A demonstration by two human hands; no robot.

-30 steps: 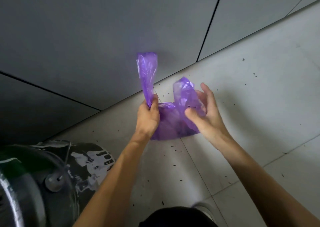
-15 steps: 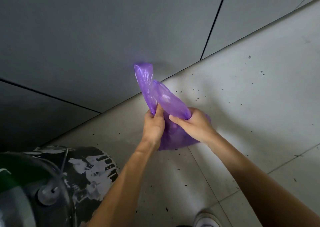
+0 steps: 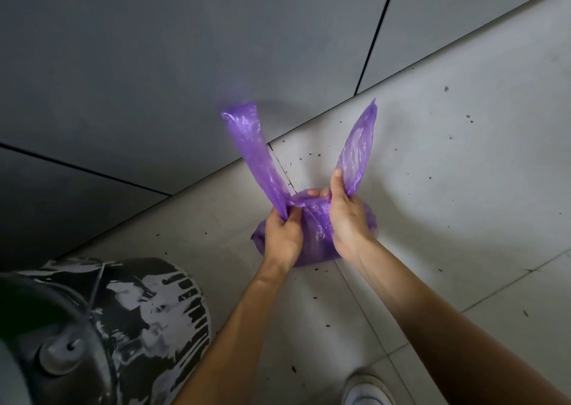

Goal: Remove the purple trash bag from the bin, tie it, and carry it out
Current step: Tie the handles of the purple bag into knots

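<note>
The purple trash bag (image 3: 315, 234) hangs in the air in front of me, above the floor, out of the bin. Its two long top ends stick up like ears. My left hand (image 3: 282, 237) is shut on the base of the left end (image 3: 253, 148). My right hand (image 3: 347, 219) is shut on the base of the right end (image 3: 358, 145), thumb pointing up. The plastic between my hands is bunched and twisted. The bag's small round body sits below and partly behind both hands.
The black-and-white patterned bin (image 3: 133, 312) stands at the lower left, with its dark lid (image 3: 46, 342) near the frame's edge. A grey panelled wall (image 3: 185, 49) fills the top. The pale tiled floor (image 3: 448, 188) is speckled with dark crumbs. My white shoe (image 3: 367, 389) shows at the bottom.
The two ends, crossed over each other half a second ago, now stand apart in a V. My right hand has shifted to grip the right end's base; the bag hangs slightly lower.
</note>
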